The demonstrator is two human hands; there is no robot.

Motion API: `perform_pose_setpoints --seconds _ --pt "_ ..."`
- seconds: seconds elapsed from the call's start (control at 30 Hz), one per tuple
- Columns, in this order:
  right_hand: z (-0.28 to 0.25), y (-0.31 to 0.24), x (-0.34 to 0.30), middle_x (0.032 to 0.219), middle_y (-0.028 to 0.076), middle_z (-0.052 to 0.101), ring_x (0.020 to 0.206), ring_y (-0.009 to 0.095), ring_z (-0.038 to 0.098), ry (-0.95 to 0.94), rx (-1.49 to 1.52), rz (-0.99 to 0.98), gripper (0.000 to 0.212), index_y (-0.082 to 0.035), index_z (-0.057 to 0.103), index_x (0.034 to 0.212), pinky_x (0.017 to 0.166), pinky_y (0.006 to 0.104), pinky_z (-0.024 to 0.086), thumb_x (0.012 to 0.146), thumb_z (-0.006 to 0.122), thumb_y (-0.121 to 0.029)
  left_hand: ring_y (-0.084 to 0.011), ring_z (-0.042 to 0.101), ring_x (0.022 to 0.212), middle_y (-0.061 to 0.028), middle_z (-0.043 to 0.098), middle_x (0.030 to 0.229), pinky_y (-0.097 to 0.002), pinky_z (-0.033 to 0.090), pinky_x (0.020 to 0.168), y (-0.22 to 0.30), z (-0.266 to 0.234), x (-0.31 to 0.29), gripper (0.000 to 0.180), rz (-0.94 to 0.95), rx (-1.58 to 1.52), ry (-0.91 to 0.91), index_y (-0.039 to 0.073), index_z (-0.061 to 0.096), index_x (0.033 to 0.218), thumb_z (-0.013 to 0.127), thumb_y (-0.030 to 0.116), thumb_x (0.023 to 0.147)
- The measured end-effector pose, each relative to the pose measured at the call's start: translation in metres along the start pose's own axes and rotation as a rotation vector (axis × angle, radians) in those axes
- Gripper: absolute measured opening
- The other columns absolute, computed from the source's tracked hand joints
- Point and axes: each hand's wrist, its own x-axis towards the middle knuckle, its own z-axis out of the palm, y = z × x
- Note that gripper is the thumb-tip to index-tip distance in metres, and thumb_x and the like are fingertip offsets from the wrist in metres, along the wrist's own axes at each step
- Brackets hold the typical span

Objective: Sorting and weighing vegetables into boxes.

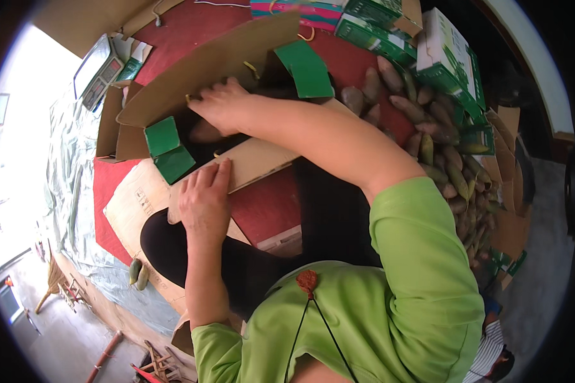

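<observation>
Head view, open box: cardboard box (pixel 166 89) at eleven o'clock, far panel raised, green end flaps (pixel 305 69) bent at both ends.
Head view, right hand (pixel 220 105): at eleven o'clock over the box's opening, fingers partly bent; firm hold cannot be confirmed.
Head view, tuber: purplish tuber (pixel 204 132) inside the box, just beneath the right hand; contact partly hidden.
Head view, left hand (pixel 203 198): at nine o'clock, fingers together, lying on the near flap (pixel 265 163); grip on its edge unclear.
Head view, tuber pile: heap of tubers (pixel 441 124) between two and three o'clock.
Head view, hazards: heavy left-hand pressure could crease the near flap; a loose right-hand hold could drop and bruise the tuber; the end flaps could snag the forearm.
</observation>
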Motion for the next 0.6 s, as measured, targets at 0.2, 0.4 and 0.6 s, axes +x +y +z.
perform_pose_setpoints --seconds 0.2,0.4,0.6 --pt "-0.071 0.038 -0.056 0.103 0.015 0.063 0.091 0.029 0.062 0.258 0.482 -0.119 0.051 -0.006 0.055 0.116 0.078 0.0367 0.049 0.073 0.07 -0.03 -0.0216 0.06 0.089 -0.0022 0.063 0.096 -0.0356 0.046 0.078 -0.002 -0.001 -0.004 0.032 -0.044 0.096 -0.024 0.017 0.064 0.106 0.052 0.005 0.079" --pt "-0.078 0.118 -0.243 0.098 0.013 0.066 0.087 0.021 0.064 0.38 0.73 0.322 0.045 -0.002 0.057 0.114 0.076 0.0318 0.051 0.078 0.068 -0.027 -0.0263 0.06 0.092 -0.0046 0.063 0.101 -0.0384 0.046 0.079 0.002 0.0 -0.006 0.034 -0.086 0.046 -0.035 0.015 0.064 0.109 0.055 0.003 0.079" --pt "0.028 0.144 -0.439 0.101 0.015 0.065 0.093 0.024 0.063 0.385 0.626 0.956 0.043 -0.004 0.056 0.114 0.081 0.0334 0.05 0.077 0.067 -0.024 -0.0264 0.062 0.09 -0.0073 0.063 0.102 -0.036 0.05 0.074 0.006 0.004 -0.006 0.028 -0.096 0.05 -0.025 0.013 0.063 0.112 0.054 0.009 0.086"
